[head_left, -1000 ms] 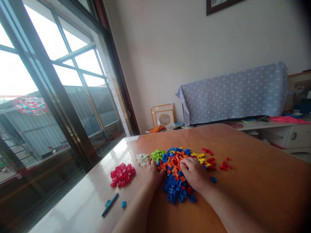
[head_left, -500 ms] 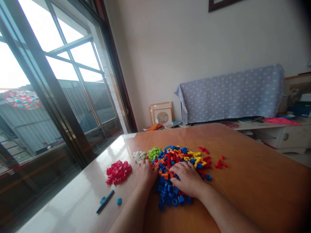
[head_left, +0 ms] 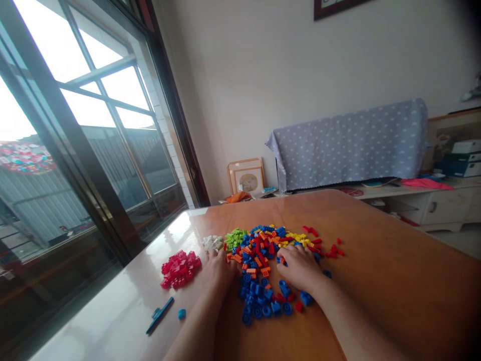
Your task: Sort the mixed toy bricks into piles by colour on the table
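A mixed pile of plastic building bricks [head_left: 259,246], mostly blue, orange and red, lies on the table before me. My left hand [head_left: 220,273] rests palm down at its left edge, fingers stretched beside some orange bricks. Over the pile's right side is my right hand [head_left: 302,265], its fingers bent and apart from the thumb. Small blue and orange pieces show in that gap; what lies under the palm is hidden. Blue bricks and round blue pieces [head_left: 257,296] spread toward me between the forearms. Yellow bricks [head_left: 296,237] lie just beyond the right fingers.
Separate heaps hold pink bricks [head_left: 180,269], white pieces [head_left: 212,243] and lime-green bricks [head_left: 235,238]. A blue-green pen [head_left: 160,316] and a small teal block [head_left: 182,314] lie left. Loose red pieces [head_left: 333,250] sit right on the wooden table [head_left: 391,271].
My right hand has shifted a little right across the pile, uncovering orange and blue bricks. Some blue and red pieces now lie nearer me beneath it. The left hand stays at the left edge.
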Demonstrator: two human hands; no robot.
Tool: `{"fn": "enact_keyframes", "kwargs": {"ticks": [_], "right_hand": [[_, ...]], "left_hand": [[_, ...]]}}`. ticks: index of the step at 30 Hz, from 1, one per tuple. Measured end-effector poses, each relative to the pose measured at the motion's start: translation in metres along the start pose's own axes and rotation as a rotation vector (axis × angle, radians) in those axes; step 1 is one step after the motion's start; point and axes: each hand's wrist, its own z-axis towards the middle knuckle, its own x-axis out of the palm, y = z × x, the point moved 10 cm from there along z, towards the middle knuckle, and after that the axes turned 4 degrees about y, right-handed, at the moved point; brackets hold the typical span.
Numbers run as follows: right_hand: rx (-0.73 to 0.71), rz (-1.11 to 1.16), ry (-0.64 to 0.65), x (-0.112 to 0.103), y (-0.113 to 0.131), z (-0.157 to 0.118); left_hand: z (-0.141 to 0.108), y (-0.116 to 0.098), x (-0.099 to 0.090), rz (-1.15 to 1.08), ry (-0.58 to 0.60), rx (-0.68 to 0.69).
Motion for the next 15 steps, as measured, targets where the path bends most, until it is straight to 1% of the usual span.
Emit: {"fn": "enact_keyframes", "kwargs": {"ticks": [6, 11, 15], "right_hand": [[-0.026, -0.004, -0.014, 0.0030, 0.0034, 0.0004], [-0.042, 0.012, -0.008, 0.0037, 0.0051, 0.0006], [-0.042, 0.015, -0.016, 0.0004, 0.0071, -0.0003]], "left_hand": [[-0.0016, -0.0025, -0.0037, 0.040, 0.001, 0.014], [-0.0008, 0.0004, -0.0019, 0.024, 0.003, 0.025], [-0.0004, -0.0025, -0.0026, 0.014, -0.027, 0.048]]}}
